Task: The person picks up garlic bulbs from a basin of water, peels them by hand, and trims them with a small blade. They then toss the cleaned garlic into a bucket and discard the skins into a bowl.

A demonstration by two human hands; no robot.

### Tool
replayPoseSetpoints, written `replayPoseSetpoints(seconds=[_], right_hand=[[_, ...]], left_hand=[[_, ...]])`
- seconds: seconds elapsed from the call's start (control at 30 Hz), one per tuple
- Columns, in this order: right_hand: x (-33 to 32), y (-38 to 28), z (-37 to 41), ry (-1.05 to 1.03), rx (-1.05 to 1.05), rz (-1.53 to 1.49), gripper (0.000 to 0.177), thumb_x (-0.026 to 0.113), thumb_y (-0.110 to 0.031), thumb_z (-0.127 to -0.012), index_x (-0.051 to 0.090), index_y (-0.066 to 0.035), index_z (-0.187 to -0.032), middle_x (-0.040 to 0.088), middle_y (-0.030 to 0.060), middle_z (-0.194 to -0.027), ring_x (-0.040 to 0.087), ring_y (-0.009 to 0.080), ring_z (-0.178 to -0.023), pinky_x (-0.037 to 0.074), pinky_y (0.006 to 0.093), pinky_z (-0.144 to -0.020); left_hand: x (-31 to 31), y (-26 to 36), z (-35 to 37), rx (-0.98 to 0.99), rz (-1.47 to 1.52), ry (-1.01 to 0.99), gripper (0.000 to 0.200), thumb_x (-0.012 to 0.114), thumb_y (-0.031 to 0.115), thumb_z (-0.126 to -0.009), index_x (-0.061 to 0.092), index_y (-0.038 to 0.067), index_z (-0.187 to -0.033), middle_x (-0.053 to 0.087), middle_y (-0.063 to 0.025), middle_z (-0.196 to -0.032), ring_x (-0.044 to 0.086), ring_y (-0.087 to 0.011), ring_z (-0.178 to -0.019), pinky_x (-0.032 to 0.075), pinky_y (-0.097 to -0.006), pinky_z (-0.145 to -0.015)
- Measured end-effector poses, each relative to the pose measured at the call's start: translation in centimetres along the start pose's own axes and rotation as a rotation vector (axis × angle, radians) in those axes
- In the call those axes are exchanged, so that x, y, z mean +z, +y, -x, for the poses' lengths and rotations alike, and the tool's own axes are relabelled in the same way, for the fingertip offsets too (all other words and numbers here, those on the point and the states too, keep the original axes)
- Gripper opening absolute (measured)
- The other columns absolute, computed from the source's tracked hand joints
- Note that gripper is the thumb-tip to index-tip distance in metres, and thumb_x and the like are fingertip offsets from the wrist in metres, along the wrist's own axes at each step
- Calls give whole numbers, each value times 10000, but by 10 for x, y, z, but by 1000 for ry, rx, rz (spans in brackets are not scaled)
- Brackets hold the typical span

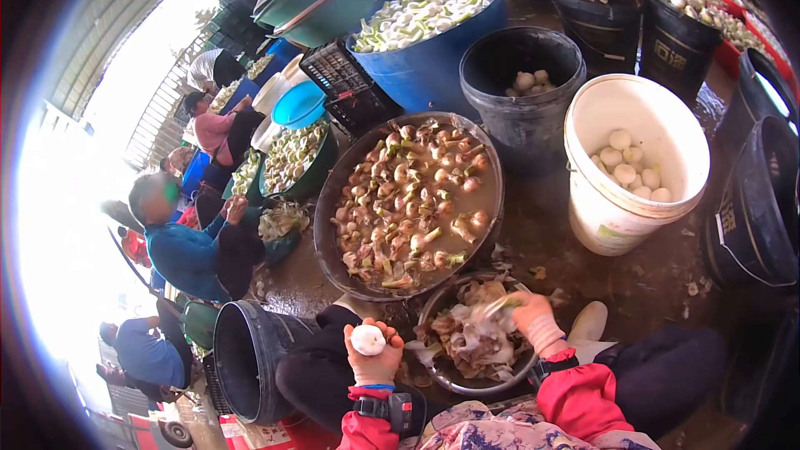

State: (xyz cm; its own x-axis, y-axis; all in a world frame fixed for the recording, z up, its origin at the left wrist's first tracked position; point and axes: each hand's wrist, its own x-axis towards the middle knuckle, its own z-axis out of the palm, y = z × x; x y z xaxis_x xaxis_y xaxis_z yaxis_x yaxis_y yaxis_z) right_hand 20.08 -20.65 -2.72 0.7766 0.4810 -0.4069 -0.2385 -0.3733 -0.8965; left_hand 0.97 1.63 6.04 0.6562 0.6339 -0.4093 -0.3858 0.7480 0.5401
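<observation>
Head view: wet brown floor in a shed. Big round tub of murky water and unpeeled bulbs sits ahead of the hands. Beyond it: blue barrel full of trimmed bulbs, black bucket, white bucket part-filled with peeled bulbs. Co-workers sit at left. Left hand is palm up, fingers curled round a peeled white bulb. Metal bowl of peelings lies between the hands; right hand is over its edge, closed on something blurred.
</observation>
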Motion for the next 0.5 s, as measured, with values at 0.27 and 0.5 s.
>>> replayPoseSetpoints(seconds=[0.27, 0.5], right_hand=[[42, -12, 18, -323, -337, 296, 371, 576, -116, -730, 674, -103, -1087, 615, 136, -1170, 578, 271, -1098, 434, 319, -959], [50, -8, 9, -435, 20, 198, 412, 565, -195, -775, 626, -158, -1181, 638, 106, -1145, 599, 289, -1051, 462, 347, -897]], left_hand=[[26, -34, -37, -297, -129, 265, 408, 602, 476, -856, 595, 90, -987, 641, -150, -946, 600, -366, -886, 530, -438, -656], [201, -71, -146, 28, -483, -403, 422, 597, 420, -873, 564, 43, -1062, 656, -110, -981, 650, -274, -878, 541, -369, -756]])
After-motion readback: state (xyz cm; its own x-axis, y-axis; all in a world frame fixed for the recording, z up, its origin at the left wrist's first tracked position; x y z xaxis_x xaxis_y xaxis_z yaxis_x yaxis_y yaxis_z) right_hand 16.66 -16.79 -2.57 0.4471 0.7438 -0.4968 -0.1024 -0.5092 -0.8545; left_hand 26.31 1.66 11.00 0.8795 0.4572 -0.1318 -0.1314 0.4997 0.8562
